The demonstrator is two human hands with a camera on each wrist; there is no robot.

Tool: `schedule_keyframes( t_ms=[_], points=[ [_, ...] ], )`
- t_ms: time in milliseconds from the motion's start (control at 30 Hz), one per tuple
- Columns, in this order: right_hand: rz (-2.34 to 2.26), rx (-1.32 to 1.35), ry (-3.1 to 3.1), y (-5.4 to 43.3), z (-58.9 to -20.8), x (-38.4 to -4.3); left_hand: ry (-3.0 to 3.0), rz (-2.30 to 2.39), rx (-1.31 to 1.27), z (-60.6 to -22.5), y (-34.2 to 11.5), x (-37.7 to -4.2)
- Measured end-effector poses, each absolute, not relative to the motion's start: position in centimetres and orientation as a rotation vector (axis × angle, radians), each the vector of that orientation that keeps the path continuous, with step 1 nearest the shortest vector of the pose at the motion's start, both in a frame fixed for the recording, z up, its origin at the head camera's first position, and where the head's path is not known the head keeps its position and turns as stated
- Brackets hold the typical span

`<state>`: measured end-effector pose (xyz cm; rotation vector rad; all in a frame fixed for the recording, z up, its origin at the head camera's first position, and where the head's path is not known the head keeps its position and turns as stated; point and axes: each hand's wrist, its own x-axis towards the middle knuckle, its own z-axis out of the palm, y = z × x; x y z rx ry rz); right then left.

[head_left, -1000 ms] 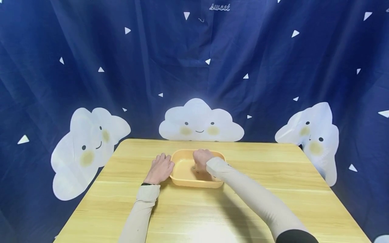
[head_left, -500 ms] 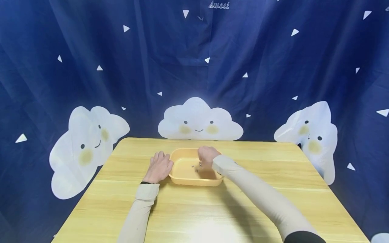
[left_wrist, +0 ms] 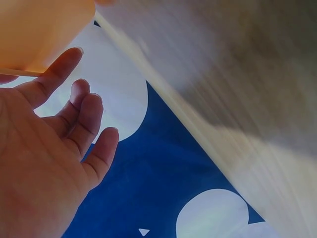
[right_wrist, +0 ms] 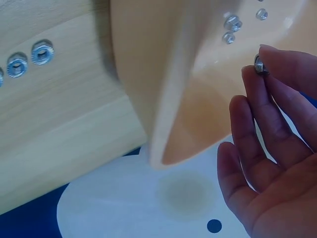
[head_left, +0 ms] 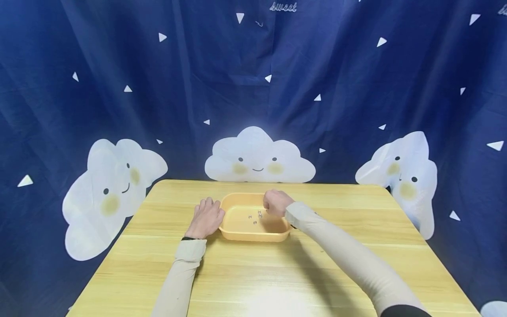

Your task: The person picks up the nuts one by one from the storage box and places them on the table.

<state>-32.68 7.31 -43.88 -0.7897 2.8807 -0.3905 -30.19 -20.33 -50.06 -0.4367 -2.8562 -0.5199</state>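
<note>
A shallow yellow-orange plastic tray (head_left: 237, 237) stands on the wooden table. At its left end my left hand (head_left: 206, 218) holds the rim; in the left wrist view the thumb is mostly hidden and the other fingers are loosely bent. Above the tray's right half is my right hand (head_left: 278, 203). The right wrist view shows its thumb and index finger pinching a small metal nut (right_wrist: 260, 64). Several shiny nuts (right_wrist: 233, 23) lie on the tray floor, small in the head view.
Several flanged nuts (right_wrist: 42, 52) lie in a row on the table (head_left: 237, 273) beside the tray, hidden in the head view. A dark blue curtain (head_left: 253, 101) with white clouds hangs just behind the table's far edge.
My right hand has moved right across the tray, and more of the nuts on its floor have come into sight. The left hand stays at the left rim.
</note>
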Motion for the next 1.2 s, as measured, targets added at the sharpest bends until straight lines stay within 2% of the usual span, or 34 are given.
schedule_keyframes(
  t_ms=[933, 1200],
  points=[
    [-0.380, -0.908, 2.963, 11.7, -43.1, -32.1, -2.880, -0.526, -0.440, -50.3, -20.5, -30.3],
    [-0.434, -0.830, 2.950, 13.0, -42.7, -31.7, -2.857, -0.543, -0.438, -50.2, -20.4, -30.2]
  ],
)
